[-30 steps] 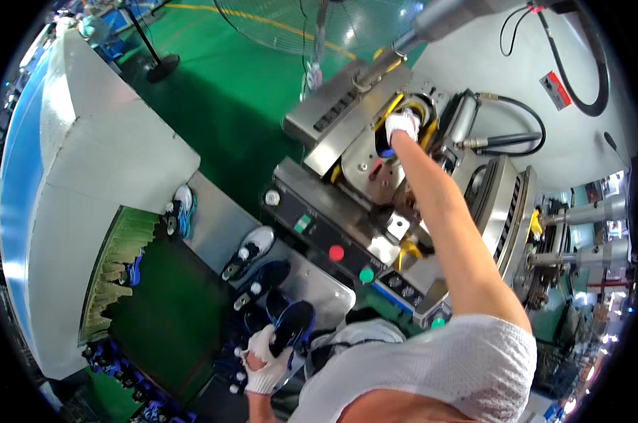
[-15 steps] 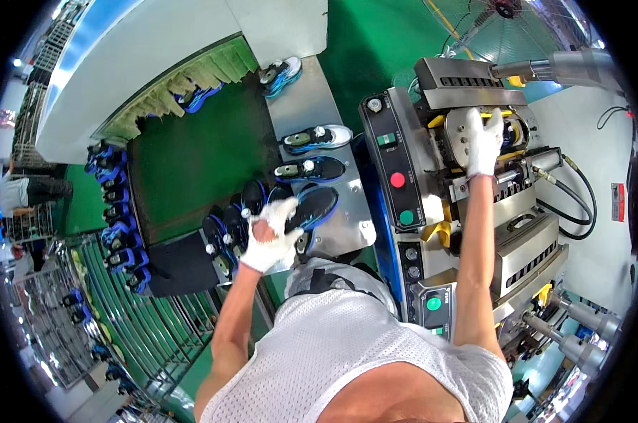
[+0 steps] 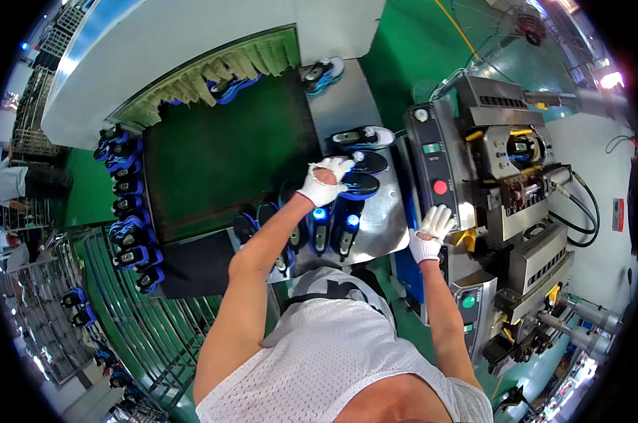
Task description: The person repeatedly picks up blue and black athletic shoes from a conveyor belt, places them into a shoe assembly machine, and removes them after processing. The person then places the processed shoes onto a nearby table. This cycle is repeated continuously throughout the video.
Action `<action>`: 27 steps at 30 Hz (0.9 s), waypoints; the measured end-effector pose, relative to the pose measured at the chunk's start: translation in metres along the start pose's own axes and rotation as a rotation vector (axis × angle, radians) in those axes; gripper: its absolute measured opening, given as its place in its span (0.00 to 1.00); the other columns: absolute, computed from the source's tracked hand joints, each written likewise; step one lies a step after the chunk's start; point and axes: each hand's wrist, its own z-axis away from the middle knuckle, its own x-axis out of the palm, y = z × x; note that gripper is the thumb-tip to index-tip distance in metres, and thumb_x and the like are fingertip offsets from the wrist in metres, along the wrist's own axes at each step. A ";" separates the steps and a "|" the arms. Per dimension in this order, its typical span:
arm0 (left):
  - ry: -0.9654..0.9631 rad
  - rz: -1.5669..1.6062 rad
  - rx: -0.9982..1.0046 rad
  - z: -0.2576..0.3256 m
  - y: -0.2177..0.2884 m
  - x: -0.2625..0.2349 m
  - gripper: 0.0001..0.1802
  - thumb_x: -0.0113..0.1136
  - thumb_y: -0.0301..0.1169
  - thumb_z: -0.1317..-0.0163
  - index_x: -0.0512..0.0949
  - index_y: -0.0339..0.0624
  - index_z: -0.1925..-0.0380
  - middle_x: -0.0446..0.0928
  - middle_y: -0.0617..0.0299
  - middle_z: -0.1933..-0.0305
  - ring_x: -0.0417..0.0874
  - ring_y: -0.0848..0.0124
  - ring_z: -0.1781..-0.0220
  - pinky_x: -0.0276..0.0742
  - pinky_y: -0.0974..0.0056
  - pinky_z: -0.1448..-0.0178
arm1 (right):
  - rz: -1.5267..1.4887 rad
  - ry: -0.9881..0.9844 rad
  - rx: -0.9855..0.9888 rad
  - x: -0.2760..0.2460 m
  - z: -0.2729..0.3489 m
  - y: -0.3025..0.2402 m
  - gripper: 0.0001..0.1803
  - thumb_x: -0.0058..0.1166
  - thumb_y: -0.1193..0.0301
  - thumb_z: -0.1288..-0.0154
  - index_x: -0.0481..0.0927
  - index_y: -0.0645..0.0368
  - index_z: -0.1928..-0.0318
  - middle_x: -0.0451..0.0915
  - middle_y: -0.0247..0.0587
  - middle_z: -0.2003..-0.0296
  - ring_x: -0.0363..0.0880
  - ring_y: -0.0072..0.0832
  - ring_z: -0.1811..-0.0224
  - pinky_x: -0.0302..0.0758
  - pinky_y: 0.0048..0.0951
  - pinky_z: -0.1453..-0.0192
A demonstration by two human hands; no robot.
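Observation:
My left hand (image 3: 326, 181), in a white glove with the back cut open, reaches over the metal table. Its fingers are closed around the heel end of a dark shoe (image 3: 372, 163), which has a white knob on top. Just nearer to me lies another black and blue shoe (image 3: 362, 185). My right hand (image 3: 433, 231), also gloved, lies with fingers stretched out over the lower end of the machine's control panel (image 3: 432, 158), covering the place of the green button. Inside the machine's upper station (image 3: 501, 156) sits a dark shoe (image 3: 522, 146).
More shoes stand along the near edge of the metal table (image 3: 357, 99), among them a white-toed shoe (image 3: 365, 137). Left of it is a dark green conveyor belt (image 3: 227, 155) beneath a fringed curtain (image 3: 213, 77). Hoses (image 3: 580, 204) hang at the machine's right.
My right hand has left the machine's upper station and come down to the control panel. My left hand has moved forward from the nearer shoes to the dark shoe. The view has shifted.

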 end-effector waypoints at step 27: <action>0.354 -0.470 -1.068 0.056 -0.645 -0.240 0.27 0.51 0.51 0.32 0.80 0.50 0.41 0.80 0.48 0.38 0.82 0.48 0.39 0.78 0.45 0.37 | -0.629 -0.358 0.601 -0.077 0.200 0.022 0.15 0.60 0.74 0.30 0.82 0.66 0.46 0.86 0.45 0.52 0.84 0.30 0.50 0.78 0.30 0.41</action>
